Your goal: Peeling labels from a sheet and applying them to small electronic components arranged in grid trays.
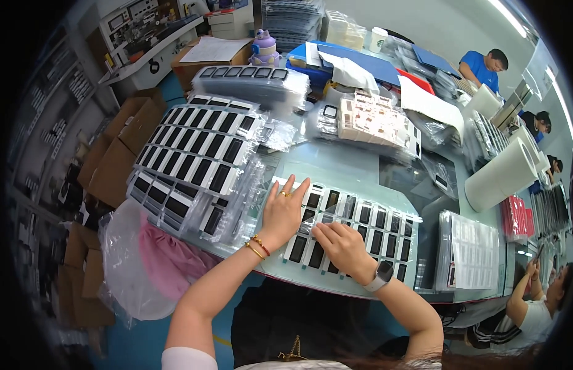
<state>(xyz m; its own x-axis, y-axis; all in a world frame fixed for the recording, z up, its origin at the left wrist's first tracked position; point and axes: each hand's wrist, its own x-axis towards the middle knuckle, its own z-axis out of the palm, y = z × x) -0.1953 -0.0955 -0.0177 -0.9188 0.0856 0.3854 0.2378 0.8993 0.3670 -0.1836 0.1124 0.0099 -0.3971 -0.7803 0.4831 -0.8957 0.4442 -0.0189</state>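
A pale sheet (402, 208) with rows of small black rectangular screens lies on the glass-topped table in front of me. My left hand (285, 206) rests flat at its left end, fingers stretched and apart, with nothing held. Over the middle rows, my right hand (343, 246) has its fingers bent and pressed together, the tips down at the screens near the left hand. Whatever those fingertips pinch, if anything, is too small to make out. Part of the sheet is hidden beneath both hands.
Tall stacks of plastic trays with black screens (197, 139) stand at left. Beyond the sheet sits a pile of pale parts (376, 120). White rolls (499, 179) and bagged sheets (474, 246) are at right. Cardboard boxes (116, 160) stand left of the table; co-workers sit at far right.
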